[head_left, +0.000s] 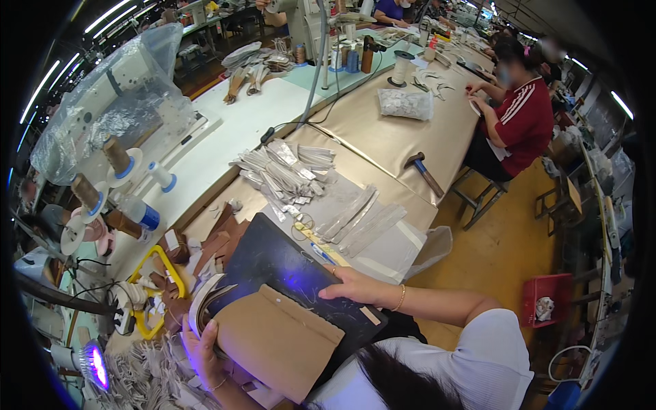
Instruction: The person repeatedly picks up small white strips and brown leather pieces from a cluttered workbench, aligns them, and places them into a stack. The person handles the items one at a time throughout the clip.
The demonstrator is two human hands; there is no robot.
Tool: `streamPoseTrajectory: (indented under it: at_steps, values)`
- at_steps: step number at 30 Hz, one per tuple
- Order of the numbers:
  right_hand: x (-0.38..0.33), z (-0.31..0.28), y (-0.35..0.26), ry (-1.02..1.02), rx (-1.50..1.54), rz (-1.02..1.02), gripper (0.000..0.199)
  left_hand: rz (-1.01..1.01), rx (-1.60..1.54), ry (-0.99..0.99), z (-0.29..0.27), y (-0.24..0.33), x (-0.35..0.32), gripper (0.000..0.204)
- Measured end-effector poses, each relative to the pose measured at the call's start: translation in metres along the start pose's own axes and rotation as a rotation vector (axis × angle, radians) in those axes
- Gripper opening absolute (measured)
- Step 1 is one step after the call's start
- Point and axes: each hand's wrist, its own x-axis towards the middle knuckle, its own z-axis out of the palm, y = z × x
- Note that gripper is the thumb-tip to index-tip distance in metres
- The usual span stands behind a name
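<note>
A dark flat board (273, 253) lies tilted in front of me, with a violet glint on its surface. My right hand (355, 285) grips its right edge, thumb on top and the other fingers partly hidden. Over the near part of the board lies a tan, cardboard-like sheet (280, 335) with a rough far edge. My left hand (203, 345) is closed on the sheet's left side, beside a curled stack of pale layered pieces (205, 297). Just past the board are a blue pen (322, 253), a yellow ruler (311, 239) and scissors (303, 224).
Bundled pale strips (290, 171) and a hammer (425, 174) lie farther along the table. A yellow frame (176, 270), brown scraps (222, 239) and a lit lamp (98, 365) are at left, near thread spools (117, 156). A co-worker in red (523, 119) sits at right.
</note>
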Motion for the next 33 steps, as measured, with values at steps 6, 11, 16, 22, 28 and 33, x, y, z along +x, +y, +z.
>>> streamPoseTrajectory:
  at_steps: [6, 11, 16, 22, 28, 33]
  values:
    - [-0.008, -0.002, -0.032, 0.001, -0.074, -0.079, 0.040, 0.102, -0.092, 0.000, 0.014, 0.010, -0.013, 0.052]
    - [-0.030, -0.018, -0.057, 0.084, -0.055, -0.139, 0.038, 0.096, -0.154, -0.077, 0.022, 0.013, -0.017, 0.051]
    - [-0.080, -0.053, -0.081, 0.276, 0.100, -0.106, 0.039, 0.067, -0.165, -0.075, 0.034, 0.013, -0.015, 0.047]
    - [-0.159, -0.098, -0.092, 0.577, 0.313, -0.307, 0.040, 0.006, -0.062, -0.149, 0.044, 0.007, -0.001, 0.048]
    - [-0.216, -0.154, -0.064, 1.140, 0.421, -0.489, 0.028, 0.069, 0.093, -0.121, 0.065, 0.005, 0.014, 0.048]
    - [-0.245, -0.223, -0.043, 1.237, 0.503, -0.791, 0.028, 0.031, 0.064, -0.171, 0.070, -0.007, 0.037, 0.049]
